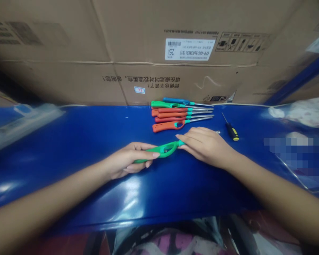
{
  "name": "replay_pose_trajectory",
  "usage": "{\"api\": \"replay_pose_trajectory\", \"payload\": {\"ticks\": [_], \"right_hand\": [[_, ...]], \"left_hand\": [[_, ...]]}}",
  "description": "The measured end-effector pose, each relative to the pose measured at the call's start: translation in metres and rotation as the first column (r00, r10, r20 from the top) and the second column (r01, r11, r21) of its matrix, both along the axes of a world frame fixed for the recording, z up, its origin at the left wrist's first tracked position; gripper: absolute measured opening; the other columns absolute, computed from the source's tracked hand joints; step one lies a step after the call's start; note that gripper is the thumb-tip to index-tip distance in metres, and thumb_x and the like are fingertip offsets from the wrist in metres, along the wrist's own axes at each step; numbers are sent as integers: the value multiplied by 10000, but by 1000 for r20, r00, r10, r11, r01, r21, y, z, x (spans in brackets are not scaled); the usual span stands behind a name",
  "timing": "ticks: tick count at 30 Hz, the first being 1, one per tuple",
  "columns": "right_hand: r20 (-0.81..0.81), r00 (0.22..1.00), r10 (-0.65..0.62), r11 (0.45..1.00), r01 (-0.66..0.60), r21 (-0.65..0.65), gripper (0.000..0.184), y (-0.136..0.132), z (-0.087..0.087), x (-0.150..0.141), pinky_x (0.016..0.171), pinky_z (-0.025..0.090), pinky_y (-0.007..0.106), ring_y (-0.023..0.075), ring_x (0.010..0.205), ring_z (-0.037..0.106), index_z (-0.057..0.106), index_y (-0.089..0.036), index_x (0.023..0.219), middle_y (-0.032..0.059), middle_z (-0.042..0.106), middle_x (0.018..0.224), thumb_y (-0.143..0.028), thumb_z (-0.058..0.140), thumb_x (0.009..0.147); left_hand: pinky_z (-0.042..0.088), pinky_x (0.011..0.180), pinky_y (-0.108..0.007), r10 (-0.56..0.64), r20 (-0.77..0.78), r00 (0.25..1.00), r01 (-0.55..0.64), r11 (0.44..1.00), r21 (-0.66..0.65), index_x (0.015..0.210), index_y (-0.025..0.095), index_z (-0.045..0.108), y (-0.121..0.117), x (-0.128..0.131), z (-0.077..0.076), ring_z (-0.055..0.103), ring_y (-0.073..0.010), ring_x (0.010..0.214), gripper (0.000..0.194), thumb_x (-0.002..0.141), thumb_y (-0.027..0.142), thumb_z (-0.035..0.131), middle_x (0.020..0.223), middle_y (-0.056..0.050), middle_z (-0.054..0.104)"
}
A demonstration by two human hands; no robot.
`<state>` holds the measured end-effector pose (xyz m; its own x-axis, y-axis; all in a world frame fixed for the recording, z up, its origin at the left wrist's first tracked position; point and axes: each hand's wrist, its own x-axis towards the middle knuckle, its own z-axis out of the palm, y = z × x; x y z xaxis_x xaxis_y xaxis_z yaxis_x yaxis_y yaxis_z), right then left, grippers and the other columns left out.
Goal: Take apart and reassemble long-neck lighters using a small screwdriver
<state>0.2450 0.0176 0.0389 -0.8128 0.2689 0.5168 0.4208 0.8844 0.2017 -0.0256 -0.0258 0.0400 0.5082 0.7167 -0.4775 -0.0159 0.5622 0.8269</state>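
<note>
Green lighter (164,154) over the blue table (95,134) — your left hand (129,159), fingers clamped on its handle, your right hand (206,144) on its neck; probably light, stiff, slick — best gripped by the handle.

- The only view looks from the wearer's head, forward and down over the blue surface (82,134).
- Cardboard (138,42) fills the top of the frame, patterned clothing (172,242) its bottom edge.
- The left hand (134,157) and right hand (206,145) fall mid-frame, fairly near.
</note>
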Motion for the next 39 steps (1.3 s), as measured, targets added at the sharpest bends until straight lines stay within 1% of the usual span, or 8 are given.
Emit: {"api": "replay_pose_trajectory", "payload": {"ticks": [4,9,18,23,27,30,35,39], "right_hand": [[-1,1000,6,1000,-6,4,247,0,0,0,682,505,340,206,760,638,698,-89,1019,111,737,851,-275,536,1007],[29,995,93,996,-93,16,252,-4,-8,-5,666,485,333,195,727,600,686,-88,953,104,715,806,-265,518,1017],[50,992,113,994,-113,-10,240,-13,-6,-8,664,464,342,197,713,546,666,-97,926,96,676,772,-213,480,1023],[9,992,126,986,-124,-114,265,-15,-10,-9,664,464,336,192,696,526,657,-112,861,106,661,763,-217,473,1020],[-10,991,134,968,-134,-210,229,-15,-17,-11,666,475,326,188,690,516,653,-114,896,91,644,747,-202,476,1011],[-18,991,133,966,-134,-223,208,-15,-20,-11,682,485,326,185,696,524,651,-116,933,82,644,746,-207,481,1009],[-27,994,106,989,-108,-100,191,-12,-20,-9,717,488,358,200,752,565,655,-123,1000,93,659,785,-201,481,1007],[-20,995,97,990,-99,-100,190,-8,-17,-9,712,491,365,214,768,582,655,-107,1019,110,672,804,-212,498,1003]], "left_hand": [[156,262,-71,25,197,980,22,972,-236,892,112,703,2,-2,-1,165,32,310,70,858,161,666,585,25,535],[205,242,-67,9,277,961,91,934,-347,931,100,675,-3,-1,0,130,19,305,132,912,103,545,575,27,511],[199,223,-71,-42,277,960,147,917,-371,921,102,666,-3,-3,-1,121,15,296,108,905,112,560,568,29,506],[183,227,-71,-44,176,983,100,939,-329,918,108,669,-6,0,2,142,13,298,71,869,134,624,546,40,494],[173,237,-70,-51,92,994,73,962,-263,931,112,680,-9,2,3,179,15,301,102,841,160,677,543,41,493],[161,239,-72,-61,51,997,71,973,-219,966,108,688,-10,2,3,193,14,299,149,834,175,693,543,39,499],[165,229,-77,-54,189,981,112,943,-313,964,114,656,-5,0,0,135,10,297,110,863,139,620,547,49,483],[187,230,-82,-28,249,968,123,918,-377,900,114,636,0,-3,-2,136,4,289,125,925,166,525,563,31,505]]}}
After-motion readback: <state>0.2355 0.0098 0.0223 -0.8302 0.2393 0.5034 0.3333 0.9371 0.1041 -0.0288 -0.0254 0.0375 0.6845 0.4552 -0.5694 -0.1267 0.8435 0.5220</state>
